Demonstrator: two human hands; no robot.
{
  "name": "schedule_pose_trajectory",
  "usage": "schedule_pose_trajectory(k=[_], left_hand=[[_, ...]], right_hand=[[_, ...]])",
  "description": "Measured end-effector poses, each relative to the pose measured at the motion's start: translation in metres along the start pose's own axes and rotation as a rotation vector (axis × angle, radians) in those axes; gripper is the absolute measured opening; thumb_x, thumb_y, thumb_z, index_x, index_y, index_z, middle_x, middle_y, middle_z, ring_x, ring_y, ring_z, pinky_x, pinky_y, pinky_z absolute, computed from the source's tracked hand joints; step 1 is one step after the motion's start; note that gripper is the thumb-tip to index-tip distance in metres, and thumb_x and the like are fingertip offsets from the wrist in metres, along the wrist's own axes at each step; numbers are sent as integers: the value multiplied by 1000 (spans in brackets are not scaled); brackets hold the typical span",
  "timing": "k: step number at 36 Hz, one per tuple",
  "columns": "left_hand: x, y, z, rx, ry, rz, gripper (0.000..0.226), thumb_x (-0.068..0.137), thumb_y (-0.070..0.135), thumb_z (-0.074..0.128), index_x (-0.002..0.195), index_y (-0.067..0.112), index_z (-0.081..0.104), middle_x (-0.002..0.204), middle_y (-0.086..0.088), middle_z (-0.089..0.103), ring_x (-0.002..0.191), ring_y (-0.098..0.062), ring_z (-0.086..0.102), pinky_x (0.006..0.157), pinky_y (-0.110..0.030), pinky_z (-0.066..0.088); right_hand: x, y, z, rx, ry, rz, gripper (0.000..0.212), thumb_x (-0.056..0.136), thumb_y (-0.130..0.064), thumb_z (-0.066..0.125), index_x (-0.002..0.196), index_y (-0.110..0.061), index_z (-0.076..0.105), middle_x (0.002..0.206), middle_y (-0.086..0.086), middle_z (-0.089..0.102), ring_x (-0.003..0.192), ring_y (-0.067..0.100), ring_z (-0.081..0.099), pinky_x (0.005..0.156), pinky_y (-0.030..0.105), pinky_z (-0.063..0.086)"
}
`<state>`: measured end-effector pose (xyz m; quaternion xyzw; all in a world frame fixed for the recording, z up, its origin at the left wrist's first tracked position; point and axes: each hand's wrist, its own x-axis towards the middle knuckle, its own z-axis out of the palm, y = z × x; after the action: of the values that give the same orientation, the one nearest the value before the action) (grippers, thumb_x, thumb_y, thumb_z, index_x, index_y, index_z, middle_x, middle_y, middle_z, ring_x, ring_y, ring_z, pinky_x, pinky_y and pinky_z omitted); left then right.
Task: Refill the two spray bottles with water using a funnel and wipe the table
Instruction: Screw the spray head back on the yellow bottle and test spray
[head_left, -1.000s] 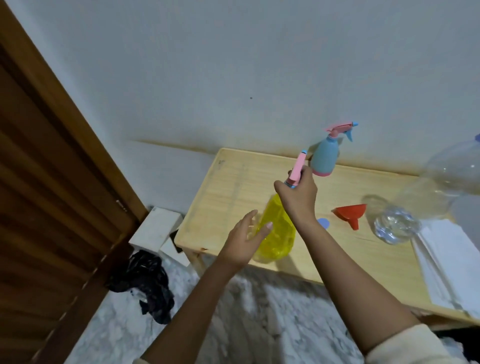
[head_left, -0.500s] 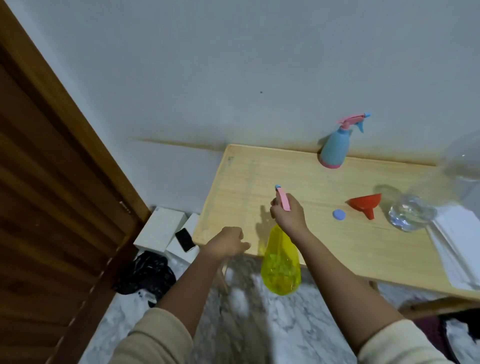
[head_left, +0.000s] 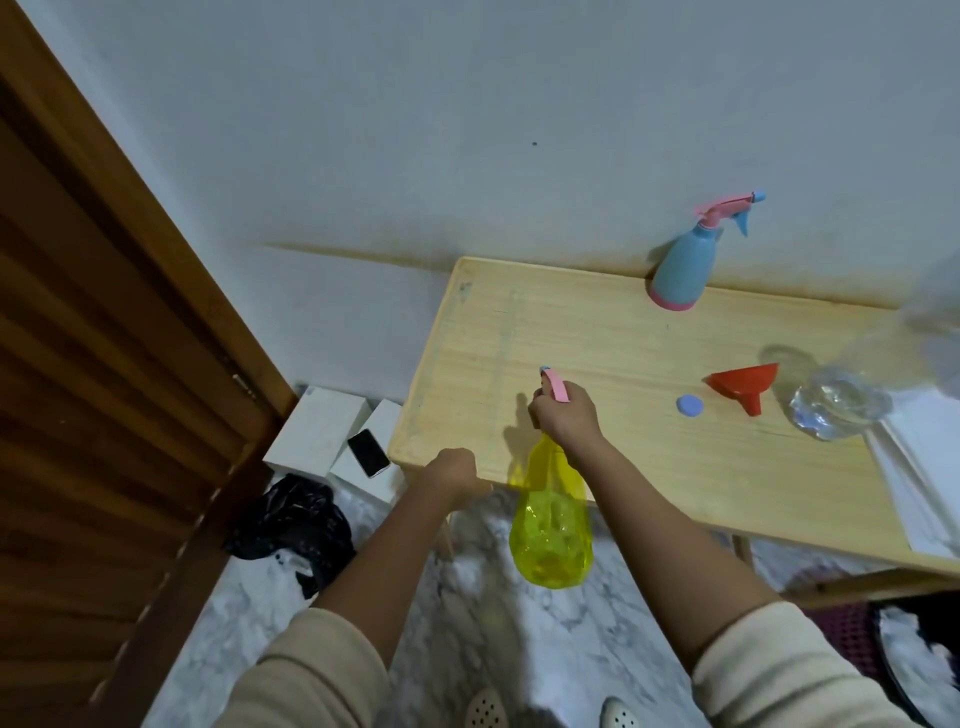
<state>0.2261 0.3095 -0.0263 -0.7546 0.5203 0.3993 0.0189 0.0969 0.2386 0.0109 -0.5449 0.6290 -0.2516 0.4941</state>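
Right hand (head_left: 566, 418): fingers wrapped round the neck of a translucent yellow plastic spray bottle (head_left: 551, 525), just under its pink trigger head, which pokes up above the knuckles. The bottle is held clear of the surface. Its head sits over the near part of the light wooden table (head_left: 519, 332); its body hangs in front of the near edge, over the marbled floor. We cannot make out how much liquid is inside.

Left hand (head_left: 454, 473): seen from the back, fingers curled into a fist, nothing visible in it. It sits at the table's near edge by the left corner, a little left of the yellow bottle and apart from it. Whether it touches the wood we cannot tell.

On the table we note:
- An opaque blue spray bottle with pink base and pink trigger (head_left: 678, 270), upright at the far edge by the wall.
- A red plastic funnel (head_left: 740, 384) lying on its side, right of centre.
- A small round blue cap (head_left: 689, 405) just left of the funnel.
- A large clear plastic bottle (head_left: 836, 402) tilted at the right, partly out of view.
- A stack of white sheets (head_left: 919, 467) at the right edge, material unclear.

On the floor to the left are white boxes (head_left: 317, 431) with a dark phone (head_left: 368, 452) on top, and a crumpled black bag (head_left: 291, 519).
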Motion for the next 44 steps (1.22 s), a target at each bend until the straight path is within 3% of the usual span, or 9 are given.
schedule_pose_trajectory(k=[5,9,17,20,24,28,37,40,44], left_hand=[[1,-4,-1,-10,1,-24,27,92,29,56,99,3,54,98,-14,54,84,-23,47,70,-30,37],[2,-7,1,-3,23,-28,33,92,29,57,105,-1,56,99,-15,56,85,-21,45,69,-31,37],[-1,-10,3,14,27,-20,47,92,30,57,115,-10,53,120,-27,57,85,-32,53,67,-34,35],[-4,-10,1,14,20,-18,45,91,27,57,103,-16,56,107,-34,58,92,-44,57,74,-49,47],[-2,-14,4,18,17,-32,44,90,25,57,56,13,31,57,-4,31,49,-16,30,45,-27,25],[1,-15,5,-7,-3,-46,42,89,24,58,58,14,31,57,-2,32,49,-15,30,47,-25,24],[5,-13,7,11,4,-31,26,92,29,57,82,8,45,70,-1,41,74,-20,45,64,-30,35],[9,-16,8,16,14,-26,38,91,29,58,64,13,37,63,-1,35,57,-15,35,52,-26,29],[11,-17,8,7,14,-27,26,91,31,58,81,9,51,66,0,38,62,-15,38,55,-27,30]], right_hand=[[1,0,7,128,-41,34,42,82,-4,44,117,-20,62,62,6,51,61,25,49,63,31,41],[-2,2,9,197,-10,68,22,84,-5,45,93,-15,63,61,5,47,54,22,45,57,29,41],[-5,3,8,31,15,30,39,78,-4,45,113,11,56,77,11,47,67,22,38,58,28,30],[-3,1,8,-21,-8,34,43,77,0,44,118,10,53,76,9,41,62,20,30,54,29,24],[-5,-1,9,-19,-37,50,44,80,-2,43,121,2,57,78,11,47,69,23,39,59,28,31],[-7,1,10,51,-56,87,44,85,-8,41,125,-14,58,81,11,55,71,25,48,61,27,37],[-5,3,3,-64,-79,44,47,78,1,44,124,0,54,101,18,60,67,19,39,52,27,30],[-3,1,3,-110,-92,16,49,78,2,44,125,-6,55,83,13,50,63,18,36,50,26,28],[-2,1,4,-98,-72,30,43,80,-1,44,120,-7,59,71,6,43,60,19,36,50,26,29]])
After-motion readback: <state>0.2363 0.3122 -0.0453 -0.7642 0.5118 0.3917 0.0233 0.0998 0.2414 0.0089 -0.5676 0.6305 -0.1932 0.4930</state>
